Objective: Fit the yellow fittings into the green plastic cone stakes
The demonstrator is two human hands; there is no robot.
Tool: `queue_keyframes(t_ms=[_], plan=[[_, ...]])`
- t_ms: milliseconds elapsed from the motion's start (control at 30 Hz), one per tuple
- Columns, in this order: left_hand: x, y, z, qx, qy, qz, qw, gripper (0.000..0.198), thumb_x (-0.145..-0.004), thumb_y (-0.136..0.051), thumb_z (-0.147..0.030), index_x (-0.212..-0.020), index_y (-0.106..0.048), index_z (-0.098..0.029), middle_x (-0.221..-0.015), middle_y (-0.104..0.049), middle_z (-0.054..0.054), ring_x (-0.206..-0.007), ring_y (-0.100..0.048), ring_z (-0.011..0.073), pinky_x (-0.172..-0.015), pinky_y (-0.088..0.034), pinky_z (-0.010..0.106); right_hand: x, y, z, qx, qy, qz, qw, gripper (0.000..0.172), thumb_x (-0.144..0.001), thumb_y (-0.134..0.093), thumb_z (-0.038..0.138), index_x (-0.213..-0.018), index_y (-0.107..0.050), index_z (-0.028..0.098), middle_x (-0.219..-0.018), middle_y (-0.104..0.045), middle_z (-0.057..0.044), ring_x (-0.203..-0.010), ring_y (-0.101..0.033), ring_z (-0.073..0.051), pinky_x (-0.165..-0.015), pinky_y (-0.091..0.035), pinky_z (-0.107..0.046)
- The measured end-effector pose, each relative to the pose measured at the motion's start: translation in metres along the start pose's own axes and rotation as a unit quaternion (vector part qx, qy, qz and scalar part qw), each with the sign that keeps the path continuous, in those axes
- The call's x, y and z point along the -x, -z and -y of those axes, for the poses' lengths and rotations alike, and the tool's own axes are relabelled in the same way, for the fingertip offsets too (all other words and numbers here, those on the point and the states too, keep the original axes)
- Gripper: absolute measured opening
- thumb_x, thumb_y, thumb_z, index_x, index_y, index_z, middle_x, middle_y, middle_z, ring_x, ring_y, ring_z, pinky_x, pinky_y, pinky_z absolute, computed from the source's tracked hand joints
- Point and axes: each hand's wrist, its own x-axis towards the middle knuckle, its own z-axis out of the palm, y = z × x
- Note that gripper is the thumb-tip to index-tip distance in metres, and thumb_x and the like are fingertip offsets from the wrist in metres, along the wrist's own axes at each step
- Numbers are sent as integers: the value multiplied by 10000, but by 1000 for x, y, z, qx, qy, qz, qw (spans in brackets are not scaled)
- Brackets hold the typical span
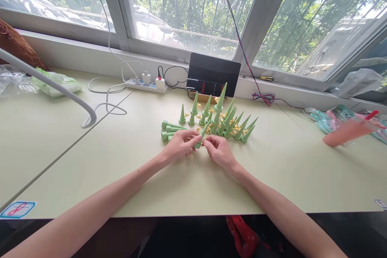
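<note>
My left hand [183, 143] is closed on a green plastic watering spike [204, 130], its cone tip pointing up and to the right. Close against the base of that spike, my right hand [220, 151] pinches with thumb and forefinger; whatever lies between them is too small to make out, though a yellowish bit shows there. Just behind both hands stand several more green spikes [221, 98], points up, many with small yellow valves [216, 100] on their sides. Left of them, a few green spikes [173, 125] lie flat, partly hidden by my left hand.
A dark tablet [213, 73] leans by the window behind the spikes. A power strip [146, 85] with plugs and white cables lies to its left. At the right are a pink drink cup [347, 129] and plastic bags. A grey curved bar [54, 82] crosses the left side.
</note>
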Motion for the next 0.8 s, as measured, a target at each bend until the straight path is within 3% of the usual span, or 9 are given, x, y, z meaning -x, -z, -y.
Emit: queue_keyframes(t_ms=[267, 467, 600, 700, 800], plan=[[1, -2, 3, 2, 1, -6, 1000, 345, -803, -644, -484, -830, -661, -140, -759, -639, 39, -510, -572, 108, -431, -457, 203, 2, 1, 0, 62, 47, -6, 997, 317, -873, -542, 401, -639, -514, 189, -575, -423, 21, -527, -359, -113, -501, -279, -261], [3, 0, 1, -12, 15, -1, 1000, 320, -814, -639, -473, -773, -661, -156, -511, -470, -38, -419, -447, 79, -430, -396, 199, 5, 2, 3, 116, 87, 3, 989, 343, -899, -515, 395, -624, -491, 191, -575, -398, 18, -531, -324, -114, -514, -259, -268], [3, 1, 2, -7, 35, 4, 999, 325, -810, -640, -491, -803, -674, -168, -474, -418, -55, -403, -400, 76, -409, -348, 193, 7, 2, 6, 142, 111, 7, 984, 370, -900, -515, 397, -596, -474, 190, -573, -385, 17, -537, -309, -115, -530, -247, -274], [3, 1, 4, 0, 34, 10, 999, 347, -809, -637, -504, -828, -679, -160, -529, -487, -32, -417, -421, 80, -431, -384, 207, 7, 1, 6, 120, 93, 0, 988, 363, -884, -539, 410, -600, -494, 188, -566, -383, 19, -534, -308, -112, -521, -238, -272], [2, 1, 6, 8, 14, 12, 1000, 364, -808, -635, -511, -849, -683, -153, -650, -576, 5, -444, -442, 75, -452, -412, 215, 5, 1, 6, 35, 27, 6, 999, 344, -852, -584, 448, -632, -534, 189, -545, -389, 26, -503, -311, -102, -480, -234, -262]])
